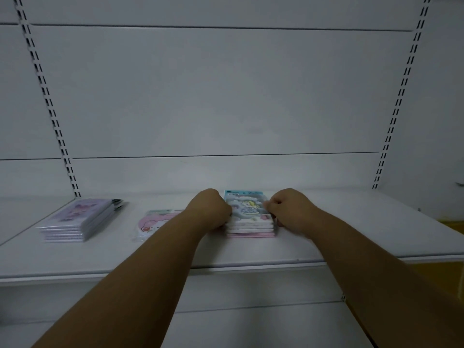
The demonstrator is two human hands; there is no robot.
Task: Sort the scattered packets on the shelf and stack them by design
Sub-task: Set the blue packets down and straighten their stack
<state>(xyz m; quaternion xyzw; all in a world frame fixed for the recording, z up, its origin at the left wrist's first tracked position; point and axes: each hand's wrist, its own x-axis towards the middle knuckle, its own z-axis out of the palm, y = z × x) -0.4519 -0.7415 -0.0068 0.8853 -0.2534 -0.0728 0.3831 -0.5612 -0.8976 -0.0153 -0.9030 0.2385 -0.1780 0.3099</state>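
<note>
A stack of several packets with a blue cartoon design (247, 209) stands in the middle of the white shelf (175, 257). My left hand (211, 209) grips its left side and my right hand (288, 209) grips its right side, fingers curled against the edges. A pink packet (153, 222) lies flat just left of my left forearm, which hides part of it. A stack of purple packets (80, 219) sits at the shelf's left end.
White back panels (226, 96) rise behind the shelf, with slotted uprights at the left (50, 109) and right (396, 109). A yellow surface (449, 277) shows at the lower right, past the shelf end.
</note>
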